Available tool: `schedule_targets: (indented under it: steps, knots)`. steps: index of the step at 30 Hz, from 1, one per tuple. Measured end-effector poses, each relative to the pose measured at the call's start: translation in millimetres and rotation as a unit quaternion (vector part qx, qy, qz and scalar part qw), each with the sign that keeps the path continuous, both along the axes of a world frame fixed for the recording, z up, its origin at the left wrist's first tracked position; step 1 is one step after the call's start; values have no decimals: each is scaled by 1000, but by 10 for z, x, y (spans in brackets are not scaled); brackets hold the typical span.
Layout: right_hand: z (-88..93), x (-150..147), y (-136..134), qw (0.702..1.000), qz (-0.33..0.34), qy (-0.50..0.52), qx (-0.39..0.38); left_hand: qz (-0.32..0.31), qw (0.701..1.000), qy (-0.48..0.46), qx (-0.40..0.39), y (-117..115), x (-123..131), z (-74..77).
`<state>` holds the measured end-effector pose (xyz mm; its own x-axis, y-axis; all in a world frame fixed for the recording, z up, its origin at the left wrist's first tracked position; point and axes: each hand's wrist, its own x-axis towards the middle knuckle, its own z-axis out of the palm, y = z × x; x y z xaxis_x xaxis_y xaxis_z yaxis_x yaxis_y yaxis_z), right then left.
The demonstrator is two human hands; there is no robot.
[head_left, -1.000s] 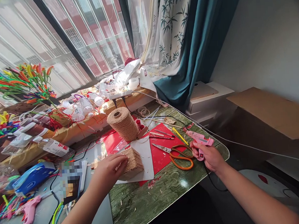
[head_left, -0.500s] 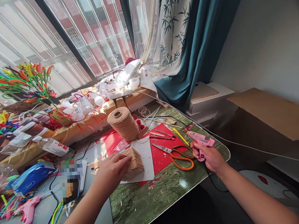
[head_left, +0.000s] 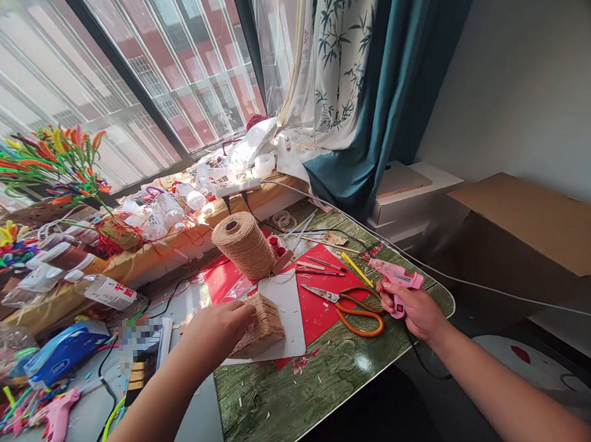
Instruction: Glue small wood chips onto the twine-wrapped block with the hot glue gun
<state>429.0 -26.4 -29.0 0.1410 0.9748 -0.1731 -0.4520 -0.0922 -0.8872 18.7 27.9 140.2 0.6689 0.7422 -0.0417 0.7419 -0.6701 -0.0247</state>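
A small box wrapped in tan twine (head_left: 266,326) rests on a white sheet (head_left: 292,314) at the middle of the table. My left hand (head_left: 227,328) has its fingers closed at the box's upper left edge; the fingertips are partly hidden. At the table's right side, my right hand (head_left: 413,307) grips a pink hot glue gun (head_left: 396,273), its nozzle pointing up and left. Orange-handled scissors (head_left: 362,310) lie open just left of that hand. Behind the box stands a large spool of twine (head_left: 243,245), slightly tilted.
Red paper (head_left: 323,299) lies under the scissors, beside a yellow cutter (head_left: 357,269) and several thin tools. To the left are a second pink glue gun (head_left: 60,419), a blue tape dispenser (head_left: 66,352) and a bottle (head_left: 104,291). A power strip (head_left: 238,188) sits on the cluttered sill.
My left hand has shifted slightly left and up along the box, its fingers more curled. The right hand and glue gun stay almost where they were.
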Motion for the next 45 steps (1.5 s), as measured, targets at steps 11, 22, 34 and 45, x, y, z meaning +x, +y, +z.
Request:
schedule_targets:
  steps: [11, 22, 34, 45]
  knots:
    - [-58, 25, 7, 1000, 2, 1, -2, -50, 994, 55, -81, 247, 145, 174]
    - [-2, 16, -1, 1000, 1, -6, 1, -66, 989, 77, -106, 249, 317, 304]
    - [-7, 24, -1, 1000, 3, 11, 5, -30, 994, 53, -88, 262, 192, 82]
    - [-24, 30, -4, 1000, 7, 12, -5, 138, 959, -233, -87, -3, -404, -41]
